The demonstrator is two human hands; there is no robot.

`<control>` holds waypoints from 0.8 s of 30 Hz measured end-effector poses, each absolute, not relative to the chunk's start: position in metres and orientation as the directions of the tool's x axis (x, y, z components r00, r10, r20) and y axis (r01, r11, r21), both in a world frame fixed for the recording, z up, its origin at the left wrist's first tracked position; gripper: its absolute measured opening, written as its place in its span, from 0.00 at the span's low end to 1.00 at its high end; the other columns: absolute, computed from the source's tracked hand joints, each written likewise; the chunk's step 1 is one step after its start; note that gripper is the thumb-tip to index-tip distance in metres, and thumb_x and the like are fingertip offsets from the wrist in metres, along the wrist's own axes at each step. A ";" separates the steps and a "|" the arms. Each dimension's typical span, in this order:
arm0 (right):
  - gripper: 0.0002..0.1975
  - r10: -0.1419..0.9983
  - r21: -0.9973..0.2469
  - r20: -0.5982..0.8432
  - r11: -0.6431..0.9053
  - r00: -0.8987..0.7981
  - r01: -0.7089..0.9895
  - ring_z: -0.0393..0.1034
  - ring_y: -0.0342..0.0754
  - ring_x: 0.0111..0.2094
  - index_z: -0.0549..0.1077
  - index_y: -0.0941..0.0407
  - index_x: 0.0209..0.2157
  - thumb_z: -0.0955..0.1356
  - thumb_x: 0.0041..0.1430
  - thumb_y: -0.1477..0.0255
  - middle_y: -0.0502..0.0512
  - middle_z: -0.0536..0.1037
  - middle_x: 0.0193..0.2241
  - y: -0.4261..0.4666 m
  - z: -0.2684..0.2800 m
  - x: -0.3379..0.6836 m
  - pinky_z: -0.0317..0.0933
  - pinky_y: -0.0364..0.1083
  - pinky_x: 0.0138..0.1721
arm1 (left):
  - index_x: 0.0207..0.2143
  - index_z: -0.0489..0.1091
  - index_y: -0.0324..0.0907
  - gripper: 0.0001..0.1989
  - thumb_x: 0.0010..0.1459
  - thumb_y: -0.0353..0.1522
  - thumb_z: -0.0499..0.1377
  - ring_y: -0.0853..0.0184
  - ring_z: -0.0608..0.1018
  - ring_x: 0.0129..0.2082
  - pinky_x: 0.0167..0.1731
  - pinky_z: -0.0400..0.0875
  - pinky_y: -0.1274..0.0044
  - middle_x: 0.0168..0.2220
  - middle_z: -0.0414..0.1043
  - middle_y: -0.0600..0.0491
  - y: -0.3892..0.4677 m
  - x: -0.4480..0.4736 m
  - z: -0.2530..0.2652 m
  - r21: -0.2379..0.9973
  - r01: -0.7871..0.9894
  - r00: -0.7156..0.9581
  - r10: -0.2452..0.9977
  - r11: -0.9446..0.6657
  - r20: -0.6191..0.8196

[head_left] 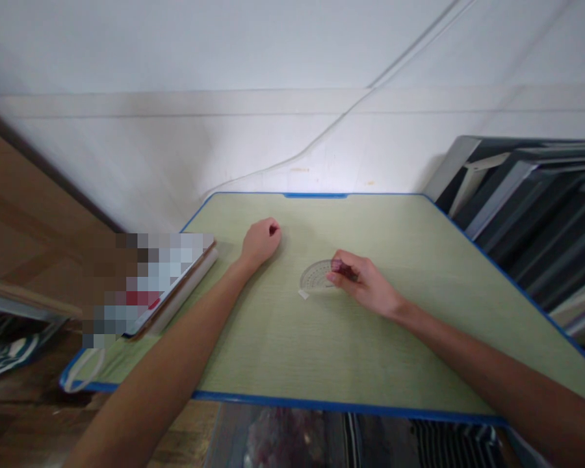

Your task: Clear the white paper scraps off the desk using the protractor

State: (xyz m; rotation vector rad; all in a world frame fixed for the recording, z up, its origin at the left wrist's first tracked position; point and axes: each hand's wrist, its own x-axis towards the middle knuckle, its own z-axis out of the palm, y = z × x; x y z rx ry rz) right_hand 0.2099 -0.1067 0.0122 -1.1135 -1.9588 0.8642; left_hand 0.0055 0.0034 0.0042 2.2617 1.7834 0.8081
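A clear half-round protractor (314,275) with dark markings is pinched by its right end between the thumb and fingers of my right hand (359,278). It is held over the middle of the table, and part of it is covered by the fingers. Just below its left end is a small whitish rectangular piece (303,295), too small to name. To the left, my left hand (262,242) rests on the tabletop in a loose fist, with a dark hollow at the curled fingers and nothing visible in it.
The pale green table (273,351) has a blue edge and stands against a white wall. A thick book-like stack (175,292), partly blurred out, lies at the left edge. Dark panels or folders (531,214) lean at the right. A cable (297,156) runs along the wall.
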 end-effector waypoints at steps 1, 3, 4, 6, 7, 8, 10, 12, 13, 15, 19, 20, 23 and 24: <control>0.12 0.893 -0.814 0.252 0.404 -0.374 0.417 0.52 0.39 0.21 0.55 0.55 0.24 0.62 0.55 0.65 0.45 0.57 0.18 -0.107 0.012 0.210 0.47 0.40 0.21 | 0.28 0.68 0.39 0.10 0.50 0.30 0.48 0.68 0.70 0.31 0.34 0.63 0.76 0.30 0.73 0.50 0.003 0.006 0.004 0.433 0.857 0.145 0.938 -0.279 0.316; 0.12 0.892 -0.806 0.250 0.407 -0.377 0.429 0.52 0.39 0.21 0.55 0.56 0.24 0.62 0.55 0.66 0.45 0.57 0.19 -0.106 0.012 0.210 0.48 0.40 0.22 | 0.28 0.68 0.39 0.10 0.50 0.30 0.48 0.68 0.70 0.31 0.34 0.63 0.76 0.30 0.73 0.50 0.003 0.006 0.005 0.432 0.858 0.144 0.938 -0.278 0.316; 0.12 0.891 -0.801 0.249 0.410 -0.380 0.436 0.52 0.39 0.21 0.55 0.56 0.24 0.62 0.55 0.66 0.45 0.57 0.19 -0.106 0.012 0.210 0.48 0.40 0.22 | 0.28 0.68 0.39 0.10 0.50 0.30 0.48 0.68 0.70 0.31 0.34 0.63 0.76 0.31 0.73 0.50 0.003 0.006 0.005 0.432 0.858 0.145 0.937 -0.279 0.317; 0.11 0.889 -0.795 0.244 0.412 -0.386 0.446 0.52 0.39 0.21 0.55 0.55 0.24 0.62 0.55 0.66 0.45 0.57 0.19 -0.107 0.012 0.210 0.48 0.40 0.22 | 0.28 0.68 0.39 0.10 0.50 0.30 0.48 0.68 0.70 0.31 0.34 0.63 0.76 0.31 0.73 0.50 0.002 0.006 0.005 0.434 0.856 0.145 0.937 -0.280 0.318; 0.11 0.890 -0.792 0.243 0.412 -0.387 0.450 0.52 0.39 0.21 0.56 0.55 0.24 0.62 0.55 0.66 0.45 0.57 0.18 -0.107 0.012 0.210 0.48 0.40 0.22 | 0.27 0.68 0.39 0.10 0.50 0.30 0.48 0.68 0.70 0.31 0.34 0.63 0.76 0.30 0.73 0.50 0.002 0.006 0.005 0.437 0.856 0.143 0.938 -0.278 0.316; 0.11 0.889 -0.790 0.243 0.413 -0.387 0.453 0.52 0.39 0.21 0.56 0.55 0.24 0.62 0.56 0.67 0.45 0.57 0.18 -0.107 0.012 0.210 0.48 0.40 0.22 | 0.27 0.68 0.39 0.10 0.50 0.30 0.48 0.68 0.70 0.31 0.34 0.63 0.76 0.30 0.73 0.50 0.002 0.006 0.005 0.440 0.855 0.142 0.939 -0.276 0.314; 0.10 0.890 -0.784 0.254 0.419 -0.379 0.458 0.52 0.39 0.21 0.56 0.55 0.24 0.61 0.56 0.67 0.45 0.57 0.19 -0.107 0.012 0.209 0.48 0.40 0.22 | 0.27 0.68 0.39 0.10 0.49 0.30 0.48 0.68 0.70 0.30 0.34 0.63 0.76 0.30 0.72 0.50 0.002 0.006 0.006 0.444 0.853 0.138 0.940 -0.273 0.311; 0.09 0.891 -0.773 0.268 0.426 -0.366 0.470 0.52 0.39 0.21 0.56 0.56 0.25 0.61 0.56 0.68 0.45 0.58 0.19 -0.106 0.011 0.209 0.48 0.40 0.23 | 0.27 0.69 0.39 0.10 0.49 0.30 0.48 0.68 0.69 0.30 0.34 0.63 0.76 0.30 0.72 0.50 0.002 0.006 0.006 0.445 0.853 0.136 0.940 -0.272 0.313; 0.09 0.893 -0.767 0.274 0.427 -0.357 0.479 0.52 0.40 0.21 0.56 0.55 0.25 0.61 0.56 0.68 0.45 0.58 0.19 -0.106 0.010 0.209 0.48 0.40 0.23 | 0.28 0.69 0.39 0.10 0.49 0.30 0.48 0.68 0.69 0.30 0.34 0.63 0.76 0.30 0.72 0.50 0.002 0.006 0.006 0.444 0.854 0.136 0.940 -0.272 0.314; 0.09 0.901 -0.756 0.276 0.419 -0.334 0.503 0.53 0.40 0.21 0.56 0.55 0.25 0.61 0.56 0.68 0.45 0.59 0.19 -0.105 0.010 0.209 0.47 0.40 0.23 | 0.28 0.69 0.39 0.10 0.49 0.30 0.48 0.68 0.69 0.30 0.34 0.63 0.76 0.30 0.72 0.50 0.002 0.006 0.006 0.441 0.856 0.135 0.940 -0.270 0.313; 0.09 0.912 -0.752 0.292 0.404 -0.287 0.521 0.52 0.40 0.21 0.56 0.55 0.26 0.61 0.57 0.67 0.45 0.59 0.19 -0.105 0.011 0.209 0.47 0.41 0.23 | 0.28 0.69 0.39 0.10 0.49 0.30 0.48 0.68 0.70 0.30 0.33 0.63 0.76 0.30 0.72 0.50 0.003 0.006 0.005 0.442 0.856 0.132 0.940 -0.268 0.314; 0.09 0.913 -0.754 0.301 0.406 -0.277 0.517 0.52 0.40 0.21 0.56 0.55 0.26 0.61 0.56 0.67 0.45 0.58 0.19 -0.105 0.011 0.209 0.47 0.40 0.23 | 0.28 0.69 0.39 0.10 0.49 0.30 0.48 0.68 0.70 0.30 0.33 0.63 0.76 0.30 0.72 0.50 0.003 0.006 0.004 0.444 0.854 0.133 0.940 -0.270 0.316; 0.10 0.911 -0.756 0.319 0.411 -0.262 0.510 0.52 0.40 0.21 0.56 0.55 0.25 0.61 0.56 0.67 0.46 0.58 0.19 -0.105 0.011 0.210 0.47 0.40 0.22 | 0.27 0.69 0.39 0.10 0.49 0.30 0.48 0.68 0.69 0.30 0.33 0.63 0.76 0.30 0.72 0.49 0.003 0.006 0.004 0.449 0.847 0.142 0.935 -0.285 0.324; 0.10 0.909 -0.753 0.323 0.416 -0.263 0.510 0.52 0.40 0.20 0.56 0.55 0.25 0.61 0.56 0.67 0.46 0.58 0.19 -0.105 0.011 0.210 0.47 0.40 0.22 | 0.27 0.68 0.39 0.10 0.49 0.30 0.48 0.68 0.69 0.30 0.33 0.63 0.76 0.30 0.72 0.49 0.003 0.006 0.004 0.450 0.845 0.145 0.934 -0.288 0.326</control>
